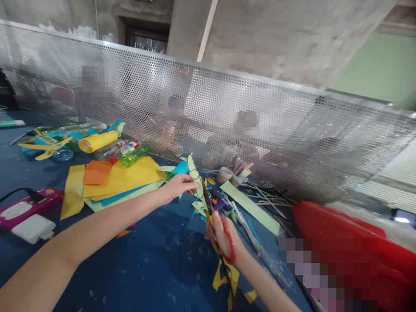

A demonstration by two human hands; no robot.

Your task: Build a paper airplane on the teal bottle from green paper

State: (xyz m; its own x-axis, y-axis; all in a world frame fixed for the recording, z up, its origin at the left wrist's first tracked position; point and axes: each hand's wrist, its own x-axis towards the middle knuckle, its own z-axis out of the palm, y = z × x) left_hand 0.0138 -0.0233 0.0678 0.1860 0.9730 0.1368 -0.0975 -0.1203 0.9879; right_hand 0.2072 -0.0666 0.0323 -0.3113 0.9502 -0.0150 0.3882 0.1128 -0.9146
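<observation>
My left hand (177,186) pinches a pale green paper cut-out (194,173) and holds it upright above the blue table (152,260). My right hand (222,236) grips scissors (214,221) with red and yellow handles. Their blades point up and meet the lower edge of the cut-out. Coloured paper offcuts (216,203) lie under and around the scissors. Yellow paper strips (227,277) lie beneath my right wrist.
A stack of yellow, orange and green paper sheets (120,180) lies at left, with plastic bottles (125,151) behind it. A white charger (32,227) and a pink device (26,208) sit near the left edge. A perforated metal screen (211,117) borders the table. Red fabric (351,247) lies at right.
</observation>
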